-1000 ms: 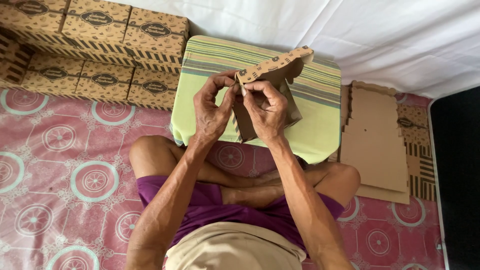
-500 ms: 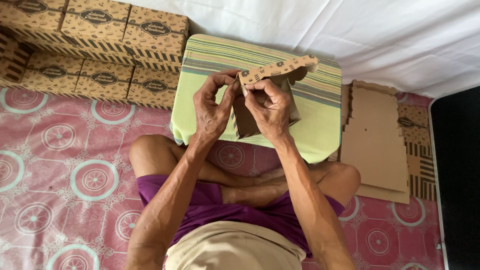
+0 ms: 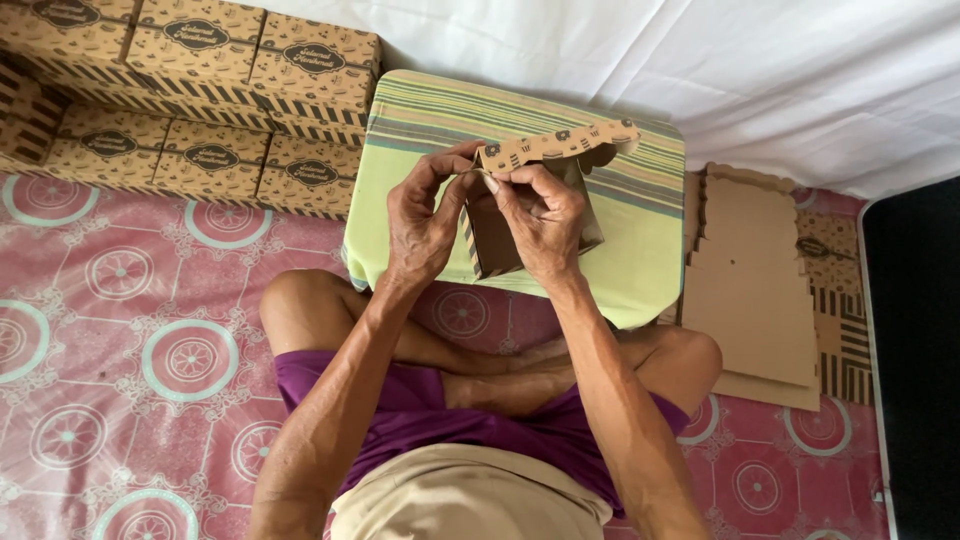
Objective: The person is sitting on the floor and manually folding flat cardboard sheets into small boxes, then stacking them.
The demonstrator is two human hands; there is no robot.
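I hold a partly folded brown cardboard box [image 3: 540, 160] with a printed pattern above a green striped cushion [image 3: 640, 250]. My left hand [image 3: 425, 220] pinches its near left corner. My right hand [image 3: 540, 215] grips the same corner from the right, fingers curled over the box's front wall. The box's lid flap stands up and stretches to the right, its scalloped edge turned away from me. Both thumbs meet at the folded corner.
Several finished patterned boxes [image 3: 210, 90] are stacked at the far left. A pile of flat cardboard blanks [image 3: 760, 280] lies on the floor to the right. I sit cross-legged on a pink patterned mat [image 3: 120, 350]. A white sheet [image 3: 760, 70] hangs behind.
The box's lid flap has swung from a tilt to lie nearly level, pointing right. Both hands stayed at the near corner and shifted only slightly.
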